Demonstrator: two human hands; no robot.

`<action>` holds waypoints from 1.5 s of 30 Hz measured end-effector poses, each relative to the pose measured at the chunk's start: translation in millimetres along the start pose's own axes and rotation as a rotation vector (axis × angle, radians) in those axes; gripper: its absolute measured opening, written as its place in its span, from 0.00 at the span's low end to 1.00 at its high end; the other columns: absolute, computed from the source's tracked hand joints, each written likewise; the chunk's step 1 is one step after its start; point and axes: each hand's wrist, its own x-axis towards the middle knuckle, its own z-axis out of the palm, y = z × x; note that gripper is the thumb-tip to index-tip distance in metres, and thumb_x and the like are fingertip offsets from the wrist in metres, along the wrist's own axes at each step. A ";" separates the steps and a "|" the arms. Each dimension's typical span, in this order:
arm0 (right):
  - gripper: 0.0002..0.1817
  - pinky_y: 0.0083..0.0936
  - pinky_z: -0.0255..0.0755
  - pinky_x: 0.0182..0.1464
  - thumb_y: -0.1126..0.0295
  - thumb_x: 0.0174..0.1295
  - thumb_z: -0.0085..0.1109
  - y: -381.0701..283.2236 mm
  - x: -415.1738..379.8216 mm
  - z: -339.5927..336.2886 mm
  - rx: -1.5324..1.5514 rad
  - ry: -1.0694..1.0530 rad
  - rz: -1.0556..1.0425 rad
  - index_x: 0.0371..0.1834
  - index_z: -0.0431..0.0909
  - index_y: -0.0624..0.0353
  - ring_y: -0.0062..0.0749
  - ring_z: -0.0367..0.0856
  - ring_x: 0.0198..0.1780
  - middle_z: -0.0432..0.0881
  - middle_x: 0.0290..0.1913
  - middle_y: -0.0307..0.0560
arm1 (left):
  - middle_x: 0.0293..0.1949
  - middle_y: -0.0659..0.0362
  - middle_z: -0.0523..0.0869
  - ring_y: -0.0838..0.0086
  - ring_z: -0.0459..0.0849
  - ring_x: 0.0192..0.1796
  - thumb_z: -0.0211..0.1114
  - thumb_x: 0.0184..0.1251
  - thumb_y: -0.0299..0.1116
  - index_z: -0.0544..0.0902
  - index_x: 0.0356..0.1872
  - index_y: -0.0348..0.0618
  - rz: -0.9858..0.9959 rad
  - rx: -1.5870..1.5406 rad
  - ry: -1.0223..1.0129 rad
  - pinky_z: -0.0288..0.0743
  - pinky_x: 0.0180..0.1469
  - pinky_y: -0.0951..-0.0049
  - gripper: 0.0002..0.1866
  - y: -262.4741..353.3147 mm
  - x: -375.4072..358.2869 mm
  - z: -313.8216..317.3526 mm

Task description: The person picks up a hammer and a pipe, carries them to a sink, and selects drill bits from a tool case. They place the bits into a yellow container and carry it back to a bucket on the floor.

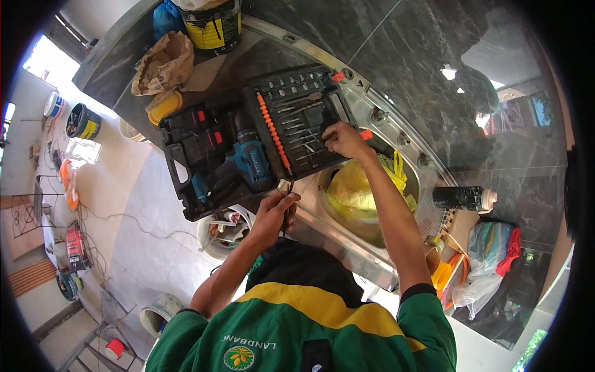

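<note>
A black tool case point(175, 162) lies unfolded on the counter beside the sink point(320, 214). Its left half carries a blue-and-black cordless drill point(250, 162) and black battery packs point(207, 140) with red parts. In the other half are an orange flexible shaft point(273, 132), rows of drill bits point(302, 131) and small sockets point(294, 82). My right hand point(344, 140) reaches over the bit rows, fingers bent and closed at the case's right side; what they grip is hidden. Just below the case's near edge, my left hand point(276, 214) pinches a thin dark rod-like piece point(291, 186), kind unclear.
A yellow plastic bag point(358, 190) sits in the sink basin. A black bottle point(460, 198) lies to the right. Left of my left hand stands a white bucket point(214, 234) of tools. A black-and-yellow bucket point(214, 30) and a torn paper bag point(162, 65) stand behind the case.
</note>
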 end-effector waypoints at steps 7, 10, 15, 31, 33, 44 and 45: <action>0.16 0.27 0.76 0.36 0.80 0.50 0.59 1.2 -5.6 11.2 0.185 0.054 -0.001 0.45 0.79 0.69 0.33 0.85 0.31 0.84 0.30 0.51 | 0.25 0.63 0.72 0.80 0.72 0.24 0.55 0.75 0.37 0.78 0.43 0.33 0.001 0.046 -0.016 0.67 0.22 0.77 0.14 -0.7 4.1 2.3; 0.15 0.25 0.77 0.36 0.81 0.52 0.57 -0.7 -6.0 11.7 0.277 0.051 0.059 0.45 0.78 0.70 0.33 0.85 0.32 0.84 0.31 0.51 | 0.25 0.63 0.72 0.80 0.72 0.24 0.54 0.75 0.37 0.78 0.44 0.33 -0.021 0.036 -0.020 0.67 0.22 0.77 0.14 -0.4 5.8 4.8; 0.14 0.27 0.76 0.35 0.78 0.48 0.61 0.3 -9.8 13.5 0.385 0.126 0.109 0.41 0.80 0.70 0.33 0.86 0.30 0.84 0.26 0.52 | 0.24 0.65 0.69 0.82 0.69 0.23 0.57 0.74 0.38 0.78 0.43 0.36 -0.004 0.063 -0.006 0.64 0.21 0.79 0.13 -1.4 10.0 13.1; 0.07 0.29 0.75 0.34 0.75 0.59 0.57 -15.0 -48.0 16.0 0.223 0.445 -0.003 0.38 0.81 0.66 0.33 0.84 0.28 0.82 0.26 0.49 | 0.47 0.51 0.83 0.63 0.84 0.45 0.49 0.75 0.29 0.74 0.55 0.38 0.032 -0.455 -0.181 0.80 0.51 0.60 0.13 -1.8 38.2 23.6; 0.06 0.25 0.74 0.32 0.75 0.61 0.58 -36.1 -77.5 17.5 0.410 0.400 -0.013 0.36 0.80 0.66 0.28 0.83 0.27 0.81 0.25 0.47 | 0.51 0.50 0.82 0.61 0.83 0.51 0.49 0.75 0.30 0.73 0.57 0.38 0.047 -0.534 -0.211 0.76 0.56 0.57 0.14 3.7 38.1 25.2; 0.09 0.25 0.75 0.35 0.76 0.54 0.66 -93.4 -147.8 62.9 0.296 0.416 -0.089 0.39 0.81 0.63 0.28 0.83 0.29 0.84 0.32 0.47 | 0.60 0.52 0.80 0.63 0.75 0.65 0.44 0.77 0.36 0.77 0.55 0.39 0.052 -0.632 -0.324 0.64 0.69 0.59 0.17 -1.0 52.5 35.2; 0.09 0.25 0.75 0.35 0.76 0.54 0.66 -93.1 -148.8 63.1 0.297 0.416 -0.091 0.39 0.81 0.63 0.28 0.83 0.29 0.84 0.32 0.47 | 0.60 0.53 0.80 0.62 0.75 0.64 0.44 0.77 0.37 0.77 0.55 0.39 0.030 -0.637 -0.282 0.65 0.69 0.59 0.17 0.5 50.0 37.1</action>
